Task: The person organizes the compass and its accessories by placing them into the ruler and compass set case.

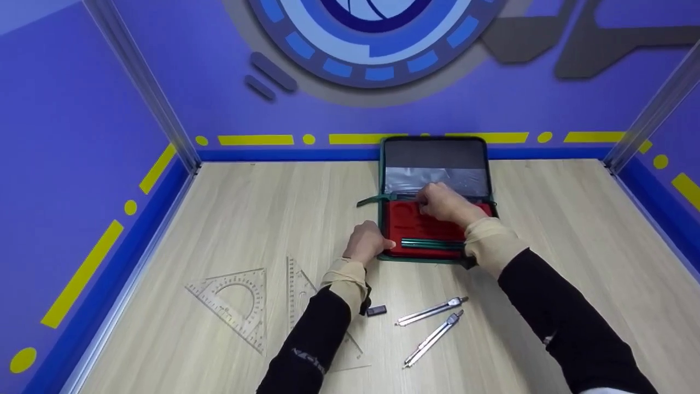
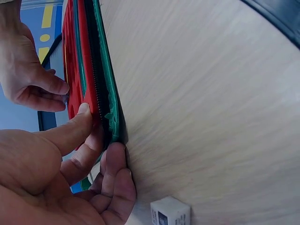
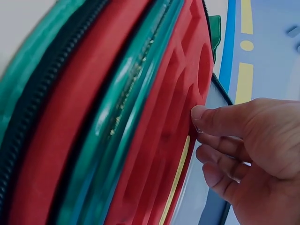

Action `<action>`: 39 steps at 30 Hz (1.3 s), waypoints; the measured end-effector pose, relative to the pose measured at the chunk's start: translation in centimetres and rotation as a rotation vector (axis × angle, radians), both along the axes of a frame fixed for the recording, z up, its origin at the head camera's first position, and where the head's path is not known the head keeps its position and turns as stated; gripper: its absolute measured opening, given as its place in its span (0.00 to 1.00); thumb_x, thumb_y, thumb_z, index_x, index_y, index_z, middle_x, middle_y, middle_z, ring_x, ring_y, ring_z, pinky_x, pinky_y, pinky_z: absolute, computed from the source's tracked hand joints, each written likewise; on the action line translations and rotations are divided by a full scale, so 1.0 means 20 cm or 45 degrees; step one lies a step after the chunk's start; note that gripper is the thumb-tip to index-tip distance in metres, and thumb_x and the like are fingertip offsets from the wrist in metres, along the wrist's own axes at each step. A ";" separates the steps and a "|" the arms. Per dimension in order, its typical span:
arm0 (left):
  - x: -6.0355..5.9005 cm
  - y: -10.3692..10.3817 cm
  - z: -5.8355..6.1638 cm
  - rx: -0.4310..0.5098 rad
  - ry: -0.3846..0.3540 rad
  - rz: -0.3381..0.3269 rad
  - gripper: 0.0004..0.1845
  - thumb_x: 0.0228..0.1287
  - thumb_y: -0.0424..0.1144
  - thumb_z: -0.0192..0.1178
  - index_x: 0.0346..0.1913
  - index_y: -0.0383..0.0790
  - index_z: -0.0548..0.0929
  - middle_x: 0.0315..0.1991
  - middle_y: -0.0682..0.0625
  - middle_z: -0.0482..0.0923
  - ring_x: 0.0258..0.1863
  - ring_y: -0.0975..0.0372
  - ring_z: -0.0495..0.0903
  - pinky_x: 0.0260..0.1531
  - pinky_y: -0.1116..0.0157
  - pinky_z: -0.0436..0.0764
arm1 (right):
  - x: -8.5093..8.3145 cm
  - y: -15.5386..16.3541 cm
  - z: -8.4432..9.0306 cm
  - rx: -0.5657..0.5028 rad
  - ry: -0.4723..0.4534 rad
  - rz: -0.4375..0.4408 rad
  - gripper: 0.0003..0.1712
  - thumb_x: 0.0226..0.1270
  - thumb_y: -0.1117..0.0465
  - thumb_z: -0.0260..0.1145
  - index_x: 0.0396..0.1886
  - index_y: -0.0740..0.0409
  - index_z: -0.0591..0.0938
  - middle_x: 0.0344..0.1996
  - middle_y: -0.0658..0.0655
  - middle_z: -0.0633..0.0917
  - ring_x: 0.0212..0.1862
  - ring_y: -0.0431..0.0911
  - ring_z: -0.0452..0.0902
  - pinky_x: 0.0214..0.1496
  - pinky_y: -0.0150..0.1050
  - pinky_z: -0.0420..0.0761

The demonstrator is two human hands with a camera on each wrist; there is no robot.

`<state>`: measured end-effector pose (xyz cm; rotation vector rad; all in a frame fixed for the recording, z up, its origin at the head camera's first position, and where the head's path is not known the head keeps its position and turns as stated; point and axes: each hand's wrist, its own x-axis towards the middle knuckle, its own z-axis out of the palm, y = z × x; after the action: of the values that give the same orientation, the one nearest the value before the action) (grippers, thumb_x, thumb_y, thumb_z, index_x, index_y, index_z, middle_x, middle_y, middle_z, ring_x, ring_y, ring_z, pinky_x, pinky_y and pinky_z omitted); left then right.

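Nearest on the wooden bench (image 1: 547, 219) lie two metal compasses (image 1: 432, 323), side by side and slanted, close to the person's forearms. Just left of them sits a small dark box (image 1: 376, 311) with a white end, which the left wrist view shows beside the heel of the left hand. Further left lie two clear plastic set squares (image 1: 235, 303), one with a protractor arc cut into it, the other long and narrow and partly under the left sleeve.

Beyond these, the left hand (image 1: 365, 242) rests at the near left corner of the open green zip case (image 1: 435, 164). In the left wrist view its thumb presses on the red foam insert (image 1: 407, 221) at the edge while its curled fingers (image 2: 117, 187) wrap the case's green rim from outside, so it grips that corner.

A green pencil-like tool (image 1: 432, 244) lies across the near part of the insert, in its slot.

Further in, the right hand (image 1: 445, 201) sits over the far edge of the red insert, near the hinge. Its fingers are bent, and thumb and forefinger are pinched together on something small and pale at the insert's edge; what it is cannot be told.

Behind it the case's lid stands raised, with a clear plastic pocket (image 1: 435, 179) across its lower half, against the blue back wall (image 1: 219, 82).
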<state>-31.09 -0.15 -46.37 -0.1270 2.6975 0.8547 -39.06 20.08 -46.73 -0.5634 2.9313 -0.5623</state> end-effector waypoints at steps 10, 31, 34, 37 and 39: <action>0.00 0.00 -0.01 0.007 0.008 0.007 0.22 0.62 0.44 0.76 0.52 0.31 0.87 0.49 0.41 0.86 0.41 0.56 0.82 0.46 0.58 0.82 | 0.01 0.02 -0.01 -0.054 0.011 0.004 0.13 0.68 0.71 0.69 0.50 0.69 0.88 0.46 0.65 0.88 0.45 0.52 0.82 0.53 0.54 0.82; 0.00 0.00 -0.01 -0.009 0.011 -0.015 0.23 0.62 0.44 0.76 0.52 0.30 0.87 0.50 0.40 0.86 0.44 0.55 0.83 0.47 0.58 0.82 | 0.05 0.09 -0.01 -0.101 0.107 0.057 0.08 0.68 0.73 0.67 0.44 0.68 0.90 0.42 0.64 0.90 0.41 0.52 0.82 0.47 0.52 0.83; 0.00 0.00 0.00 -0.016 -0.002 -0.002 0.23 0.63 0.44 0.76 0.53 0.30 0.86 0.50 0.40 0.86 0.43 0.56 0.83 0.47 0.58 0.82 | 0.08 0.13 0.01 -0.129 0.135 0.076 0.10 0.69 0.74 0.66 0.45 0.69 0.89 0.43 0.65 0.89 0.42 0.53 0.82 0.48 0.53 0.83; 0.00 0.00 0.00 -0.023 0.007 -0.010 0.24 0.63 0.45 0.75 0.53 0.30 0.86 0.50 0.40 0.86 0.44 0.55 0.83 0.47 0.58 0.83 | 0.13 0.17 0.04 -0.159 0.166 0.078 0.09 0.68 0.73 0.67 0.45 0.69 0.89 0.43 0.64 0.89 0.42 0.54 0.83 0.49 0.54 0.84; 0.00 0.00 0.00 -0.033 0.015 -0.021 0.23 0.63 0.45 0.75 0.53 0.30 0.86 0.50 0.40 0.86 0.45 0.55 0.84 0.48 0.58 0.83 | 0.18 0.19 0.06 -0.173 0.183 0.072 0.09 0.68 0.73 0.68 0.46 0.69 0.89 0.42 0.64 0.88 0.42 0.54 0.83 0.48 0.54 0.84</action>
<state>-31.03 -0.24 -46.35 -0.1056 2.7172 0.8181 -35.49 23.91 -45.57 -0.7281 3.0151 -0.7480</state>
